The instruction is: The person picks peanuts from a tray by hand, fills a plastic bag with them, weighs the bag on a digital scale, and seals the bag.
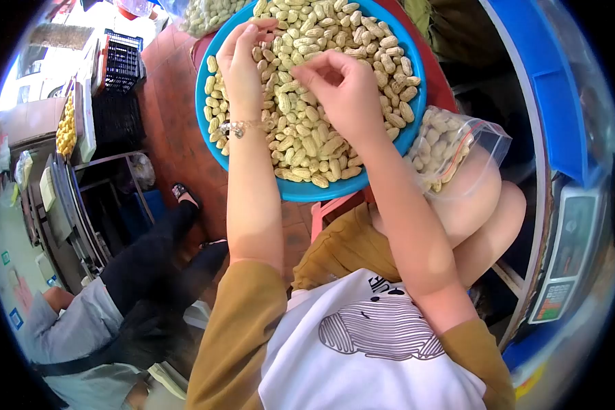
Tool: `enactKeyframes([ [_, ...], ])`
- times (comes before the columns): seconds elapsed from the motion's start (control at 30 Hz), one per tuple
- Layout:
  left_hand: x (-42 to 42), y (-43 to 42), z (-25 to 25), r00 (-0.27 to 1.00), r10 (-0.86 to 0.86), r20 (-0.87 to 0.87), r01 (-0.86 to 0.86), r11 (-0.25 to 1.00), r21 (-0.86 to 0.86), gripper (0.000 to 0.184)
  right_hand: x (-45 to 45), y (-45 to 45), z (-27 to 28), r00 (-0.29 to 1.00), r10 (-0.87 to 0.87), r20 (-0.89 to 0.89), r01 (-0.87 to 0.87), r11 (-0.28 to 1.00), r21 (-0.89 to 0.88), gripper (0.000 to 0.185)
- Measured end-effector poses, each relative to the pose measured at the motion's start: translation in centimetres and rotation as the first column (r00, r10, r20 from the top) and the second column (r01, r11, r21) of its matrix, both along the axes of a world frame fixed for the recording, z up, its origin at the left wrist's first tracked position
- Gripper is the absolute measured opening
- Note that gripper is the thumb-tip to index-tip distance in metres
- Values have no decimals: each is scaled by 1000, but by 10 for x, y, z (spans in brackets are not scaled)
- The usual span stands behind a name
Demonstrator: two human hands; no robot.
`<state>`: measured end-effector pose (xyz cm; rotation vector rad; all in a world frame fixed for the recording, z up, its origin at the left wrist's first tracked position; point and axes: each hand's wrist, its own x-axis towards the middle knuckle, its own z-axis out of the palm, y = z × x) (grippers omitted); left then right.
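A round blue basin (417,61) full of unshelled peanuts (301,137) sits in front of me. My left hand (241,61) is over the basin's left part, its fingers loosely bent and apart, and I see nothing held in it. A thin bracelet (241,128) circles that wrist. Right of it, above the middle of the peanuts, my right hand (345,89) is closed, thumb and forefinger pinched towards the left. What those fingertips hold, if anything, is too small to make out. A clear zip bag (451,147) of peanuts rests by my leg, right of the basin.
Another clear bag (212,15) of peanuts stands beyond the basin. At left are a black crate (121,61) and a seated person (109,307) in dark trousers. A scale (566,253) and blue bin (560,102) are at right. The floor has red tiles (174,130).
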<state>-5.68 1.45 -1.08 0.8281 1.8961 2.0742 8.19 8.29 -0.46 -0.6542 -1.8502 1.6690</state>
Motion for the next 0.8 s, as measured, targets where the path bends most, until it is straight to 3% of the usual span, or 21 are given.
enactKeyframes([
  [0.1, 1, -1, 3, 993, -120, -24, 118, 991, -69, 35, -6, 2, -6, 941, -136, -311, 30, 946, -323, 15],
  [0.27, 11, 2, 5, 869, -443, 218, 462, 886, -38, 35, 1, 11, -2, 911, -252, -327, 52, 856, -514, 19],
  [0.33, 8, 1, 4, 776, -549, 310, 575, 818, 10, 36, 2, 14, -1, 907, -302, -294, 124, 858, -499, 19],
  [0.6, 14, 1, 5, 693, -642, 329, 673, 739, 26, 33, 2, 23, -6, 857, -427, -289, 189, 781, -595, 14],
  [0.8, 21, 6, 1, 743, -574, 345, 623, 781, -43, 27, 4, 24, 1, 856, -437, -275, 147, 716, -682, 13],
])
